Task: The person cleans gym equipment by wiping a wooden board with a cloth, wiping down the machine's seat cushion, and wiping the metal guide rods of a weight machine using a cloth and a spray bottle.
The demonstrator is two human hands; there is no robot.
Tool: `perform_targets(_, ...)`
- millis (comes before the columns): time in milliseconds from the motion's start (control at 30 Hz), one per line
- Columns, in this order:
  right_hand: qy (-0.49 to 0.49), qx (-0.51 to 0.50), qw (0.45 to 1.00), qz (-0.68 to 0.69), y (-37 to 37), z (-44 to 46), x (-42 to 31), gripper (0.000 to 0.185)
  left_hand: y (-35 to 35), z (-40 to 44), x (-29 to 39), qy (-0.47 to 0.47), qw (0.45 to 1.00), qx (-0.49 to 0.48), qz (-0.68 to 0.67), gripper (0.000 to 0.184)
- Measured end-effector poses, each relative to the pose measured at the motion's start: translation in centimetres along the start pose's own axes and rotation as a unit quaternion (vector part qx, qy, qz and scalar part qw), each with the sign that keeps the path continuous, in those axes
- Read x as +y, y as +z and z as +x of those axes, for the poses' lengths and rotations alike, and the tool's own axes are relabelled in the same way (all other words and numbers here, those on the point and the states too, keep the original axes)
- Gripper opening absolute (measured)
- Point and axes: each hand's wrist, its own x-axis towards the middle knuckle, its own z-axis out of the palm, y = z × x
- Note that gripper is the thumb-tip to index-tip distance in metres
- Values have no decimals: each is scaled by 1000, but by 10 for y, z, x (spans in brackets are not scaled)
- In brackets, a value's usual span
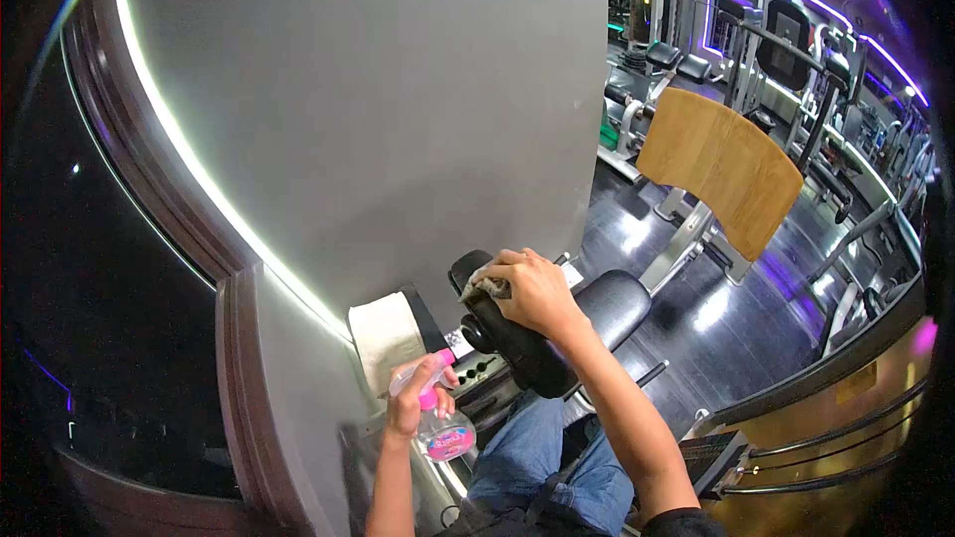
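Note:
My left hand (415, 396) is closed around the neck of a clear spray bottle (447, 438) with a pink trigger head and a pink label. In my right hand (534, 288) is a bunched, greyish cloth (485, 287), pressed against the upper end of a black padded roller (529, 350) on a gym machine. Fingers cover part of the cloth. A black padded seat (614, 304) lies just right of my right forearm. Left of the roller, a cream-coloured folded towel or pad (386, 336) rests beside the wall, near the bottle.
A grey wall (378, 99) rises directly ahead and to the left, edged by a light strip. Beyond the seat stands a curved wooden board (721, 164) on a metal frame. More gym machines (786, 45) fill the right background. Cables run along the lower right.

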Motion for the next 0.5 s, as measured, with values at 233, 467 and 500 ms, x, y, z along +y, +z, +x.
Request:
perform_targets(233,-22,-44,999,-22,-31,-50,-23,40,20,18,6,28,999,-35,5,49)
perform_targets(467,21,-9,1000,7,-43,-126,-22,42,33,34,16,6,998,-64,17,52)
perform_targets(500,22,-9,1000,6,-41,-129,-22,42,35,38,18,6,998,-65,16,52)
